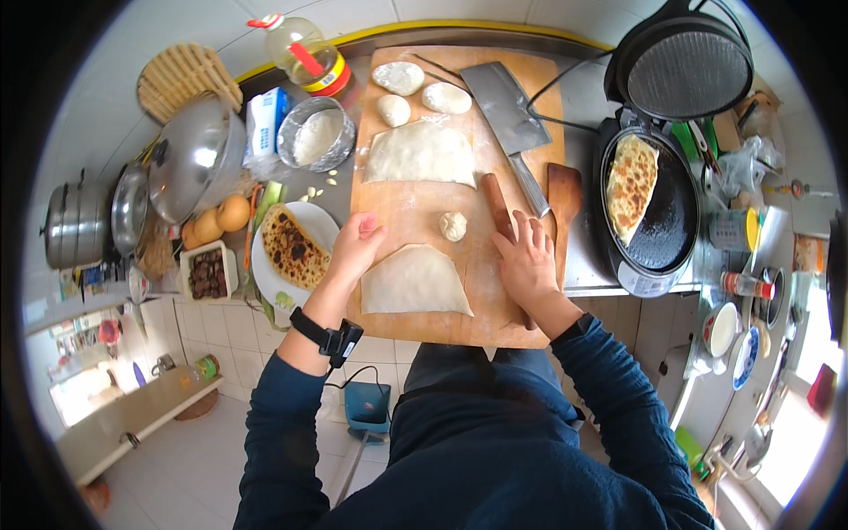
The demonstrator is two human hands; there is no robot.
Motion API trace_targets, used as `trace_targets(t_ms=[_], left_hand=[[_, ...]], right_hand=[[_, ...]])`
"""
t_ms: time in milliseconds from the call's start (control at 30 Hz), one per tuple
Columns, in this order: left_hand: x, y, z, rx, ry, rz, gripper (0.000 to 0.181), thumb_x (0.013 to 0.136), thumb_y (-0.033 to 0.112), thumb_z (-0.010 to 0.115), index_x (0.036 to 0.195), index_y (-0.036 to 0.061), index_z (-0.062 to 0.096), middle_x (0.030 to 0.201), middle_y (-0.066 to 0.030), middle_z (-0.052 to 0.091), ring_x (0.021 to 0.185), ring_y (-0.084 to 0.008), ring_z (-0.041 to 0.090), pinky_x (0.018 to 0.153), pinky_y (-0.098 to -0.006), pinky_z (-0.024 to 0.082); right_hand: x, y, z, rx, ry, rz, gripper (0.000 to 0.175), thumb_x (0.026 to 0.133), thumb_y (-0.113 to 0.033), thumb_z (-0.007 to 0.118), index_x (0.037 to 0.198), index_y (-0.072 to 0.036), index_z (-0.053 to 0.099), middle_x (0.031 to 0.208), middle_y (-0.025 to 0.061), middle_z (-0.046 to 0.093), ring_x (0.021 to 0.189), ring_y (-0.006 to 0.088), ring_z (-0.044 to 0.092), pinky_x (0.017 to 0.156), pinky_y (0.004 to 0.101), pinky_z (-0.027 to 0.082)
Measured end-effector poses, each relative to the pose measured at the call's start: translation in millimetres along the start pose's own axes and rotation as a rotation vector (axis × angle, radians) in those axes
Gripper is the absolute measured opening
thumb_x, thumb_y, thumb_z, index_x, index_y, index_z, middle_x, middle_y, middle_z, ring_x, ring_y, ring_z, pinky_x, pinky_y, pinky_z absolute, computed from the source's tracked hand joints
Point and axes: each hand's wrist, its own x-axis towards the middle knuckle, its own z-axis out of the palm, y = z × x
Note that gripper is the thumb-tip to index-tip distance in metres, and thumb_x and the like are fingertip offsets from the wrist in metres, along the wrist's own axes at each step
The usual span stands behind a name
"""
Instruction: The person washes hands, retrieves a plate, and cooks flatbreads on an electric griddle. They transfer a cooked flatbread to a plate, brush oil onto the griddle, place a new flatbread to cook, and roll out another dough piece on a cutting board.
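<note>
My left hand (356, 246) is over the left edge of the wooden board (411, 215), fingers curled, with nothing visible in it. My right hand (529, 264) rests on a wooden rolling pin (497, 202) lying lengthwise at the board's right side. Between the hands sits a small dough ball (453, 226). A folded half-round of dough (416, 281) lies nearer me, and another, floured one (420, 154) lies farther off. Beyond it are several floured dough pieces (398, 78). A cleaver (507, 106) and a wooden spatula (563, 199) lie to the right.
On the right, an open electric griddle (669, 232) holds a browned folded flatbread (631, 185). A white plate (318, 225) with another flatbread (291, 248) stands left, near a metal flour tin (339, 159), an oil jug (324, 66) and a box of dark dates or similar fruit (208, 273).
</note>
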Motion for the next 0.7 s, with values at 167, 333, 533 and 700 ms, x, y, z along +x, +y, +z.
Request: trace_targets(t_ms=[167,333,533,700], left_hand=[[2,7,4,0.175,-0.255,0.062,0.037,0.086,0.018,0.067,0.116,-0.0007,0.058,0.102,-0.0117,0.065,0.091,-0.0198,0.063,0.081,-0.0305,0.051],[-1,21,31,0.362,-0.402,0.229,0.031,0.086,0.013,0.066,0.115,0.0018,0.058,0.098,-0.0126,0.063,0.090,-0.0213,0.062,0.081,-0.0306,0.050],[3,39,46,0.649,-0.501,0.495,0.028,0.079,0.019,0.072,0.095,0.0022,0.057,0.088,-0.0132,0.058,0.085,-0.0291,0.058,0.079,-0.0368,0.048],[3,48,49,0.668,-0.486,0.635,0.028,0.077,0.022,0.073,0.088,0.0033,0.056,0.083,-0.0122,0.058,0.081,-0.0299,0.058,0.074,-0.0376,0.047]], right_hand=[[-13,-14,0,0.362,0.145,0.081,0.026,0.072,-0.002,0.067,0.097,-0.007,0.064,0.110,0.0149,0.055,0.104,0.0329,0.053,0.086,0.0408,0.046],[-27,-39,6,0.857,-0.129,0.385,0.019,0.080,-0.007,0.064,0.097,-0.001,0.059,0.083,0.0181,0.062,0.075,0.0332,0.063,0.071,0.0391,0.053],[-33,-58,23,1.015,-0.201,0.555,0.030,0.077,-0.011,0.068,0.101,0.003,0.055,0.087,0.0181,0.062,0.077,0.0337,0.063,0.071,0.0388,0.051],[-30,-59,24,0.988,-0.255,0.598,0.034,0.077,-0.014,0.068,0.103,0.004,0.056,0.090,0.0202,0.063,0.082,0.0352,0.062,0.075,0.0401,0.051]])
